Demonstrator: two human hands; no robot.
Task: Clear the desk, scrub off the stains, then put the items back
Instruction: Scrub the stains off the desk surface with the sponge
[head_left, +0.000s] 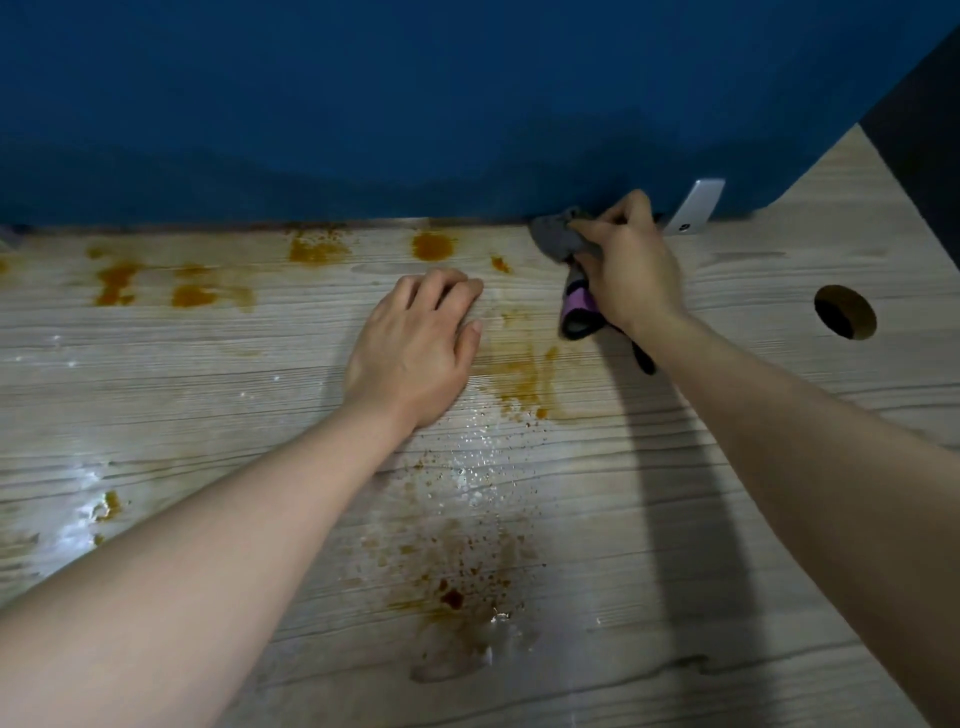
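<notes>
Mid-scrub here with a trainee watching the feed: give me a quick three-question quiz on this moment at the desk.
1. True or false: the left hand holds the cleaning cloth.
2. Multiple choice: the right hand presses the grey cloth where? A) at the near edge of the desk B) at the back edge, against the blue wall C) over the round cable hole
3. Fill in: the row of stains along the back edge of the desk is ____ in colour.

Key: 1 false, it rests palm down on the wood, holding nothing. 2 B. 3 orange-brown.
</notes>
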